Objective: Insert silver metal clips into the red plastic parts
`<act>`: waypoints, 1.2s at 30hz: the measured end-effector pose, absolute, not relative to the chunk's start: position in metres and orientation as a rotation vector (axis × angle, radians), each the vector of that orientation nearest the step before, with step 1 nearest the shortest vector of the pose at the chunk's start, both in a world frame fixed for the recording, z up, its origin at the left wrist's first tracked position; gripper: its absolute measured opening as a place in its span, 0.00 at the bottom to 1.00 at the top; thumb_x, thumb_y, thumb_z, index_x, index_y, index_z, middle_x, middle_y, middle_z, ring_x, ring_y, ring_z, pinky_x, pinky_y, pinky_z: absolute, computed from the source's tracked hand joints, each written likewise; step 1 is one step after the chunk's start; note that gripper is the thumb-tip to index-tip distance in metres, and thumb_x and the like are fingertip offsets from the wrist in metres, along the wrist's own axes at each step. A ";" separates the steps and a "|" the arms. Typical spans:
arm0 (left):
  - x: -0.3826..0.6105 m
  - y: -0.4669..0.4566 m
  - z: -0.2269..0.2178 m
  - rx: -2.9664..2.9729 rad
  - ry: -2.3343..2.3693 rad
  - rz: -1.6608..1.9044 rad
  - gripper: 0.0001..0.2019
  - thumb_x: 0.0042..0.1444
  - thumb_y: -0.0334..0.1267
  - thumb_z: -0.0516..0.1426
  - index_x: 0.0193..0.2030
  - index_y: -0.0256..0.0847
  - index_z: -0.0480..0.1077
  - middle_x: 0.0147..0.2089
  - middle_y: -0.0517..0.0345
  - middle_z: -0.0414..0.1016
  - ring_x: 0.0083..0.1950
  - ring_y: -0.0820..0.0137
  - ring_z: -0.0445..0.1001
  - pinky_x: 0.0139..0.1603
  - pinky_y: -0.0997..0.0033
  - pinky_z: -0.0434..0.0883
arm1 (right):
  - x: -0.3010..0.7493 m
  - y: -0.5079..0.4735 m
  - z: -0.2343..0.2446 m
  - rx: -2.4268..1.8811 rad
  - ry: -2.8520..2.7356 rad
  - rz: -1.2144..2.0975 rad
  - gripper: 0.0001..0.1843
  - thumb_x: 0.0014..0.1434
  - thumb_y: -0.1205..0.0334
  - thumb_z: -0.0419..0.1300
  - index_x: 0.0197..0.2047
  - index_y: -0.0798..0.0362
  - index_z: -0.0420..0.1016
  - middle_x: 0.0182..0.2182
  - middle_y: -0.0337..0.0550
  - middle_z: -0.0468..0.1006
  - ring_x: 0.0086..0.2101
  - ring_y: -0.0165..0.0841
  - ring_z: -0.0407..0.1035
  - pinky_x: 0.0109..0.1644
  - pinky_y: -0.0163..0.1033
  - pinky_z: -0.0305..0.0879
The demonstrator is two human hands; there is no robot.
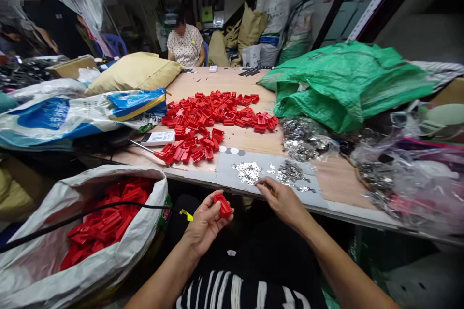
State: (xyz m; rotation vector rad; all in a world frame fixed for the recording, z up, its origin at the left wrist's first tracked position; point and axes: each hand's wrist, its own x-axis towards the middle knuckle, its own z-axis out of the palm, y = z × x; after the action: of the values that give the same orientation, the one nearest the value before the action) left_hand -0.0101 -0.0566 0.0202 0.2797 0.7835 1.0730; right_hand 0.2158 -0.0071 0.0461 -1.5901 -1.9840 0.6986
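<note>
Your left hand (207,222) pinches a red case (224,206); right hand (282,199), can't tell; pile (203,115) at twelve o'clock looks unfinished.

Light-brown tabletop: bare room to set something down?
Bare tabletop: between flat grey sheet and clear plastic bags at right; between heaped red plastic parts and flat black strips behind. Crowded: left side, under tan sack and blue-and-white sack.

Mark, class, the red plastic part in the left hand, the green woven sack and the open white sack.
Red plastic part (224,206): head view, on its hollow side.
Green woven sack (348,82): head view, on its creased upper surface.
Open white sack (112,264): head view, on its near rim.
</note>
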 end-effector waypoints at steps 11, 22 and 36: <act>0.006 -0.057 0.029 0.187 0.683 0.969 0.23 0.55 0.30 0.60 0.58 0.39 0.64 0.44 0.51 0.76 0.42 0.66 0.78 0.47 0.67 0.74 | 0.256 0.037 0.051 -2.154 -2.120 0.051 0.05 0.62 0.61 0.57 0.38 0.50 0.75 0.38 0.42 0.75 0.37 0.37 0.70 0.32 0.36 0.57; 0.009 -0.047 0.042 0.235 0.576 1.002 0.22 0.56 0.32 0.59 0.58 0.39 0.64 0.46 0.51 0.76 0.44 0.67 0.78 0.49 0.68 0.73 | 0.251 0.038 0.049 -1.822 -1.973 0.278 0.07 0.62 0.59 0.55 0.38 0.51 0.72 0.34 0.44 0.77 0.34 0.37 0.70 0.35 0.37 0.61; 0.016 -0.046 0.041 0.228 0.579 0.922 0.17 0.57 0.38 0.58 0.53 0.34 0.69 0.34 0.54 0.75 0.31 0.73 0.76 0.33 0.78 0.73 | 0.199 -0.021 0.073 -1.244 -1.867 0.878 0.10 0.62 0.54 0.56 0.37 0.51 0.73 0.28 0.39 0.76 0.26 0.31 0.66 0.30 0.34 0.63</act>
State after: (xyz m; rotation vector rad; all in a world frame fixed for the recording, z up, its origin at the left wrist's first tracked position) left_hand 0.0163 -0.0461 0.0410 0.2279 0.5787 0.9220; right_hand 0.1993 -0.0212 0.0730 -1.2442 -1.8673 0.8782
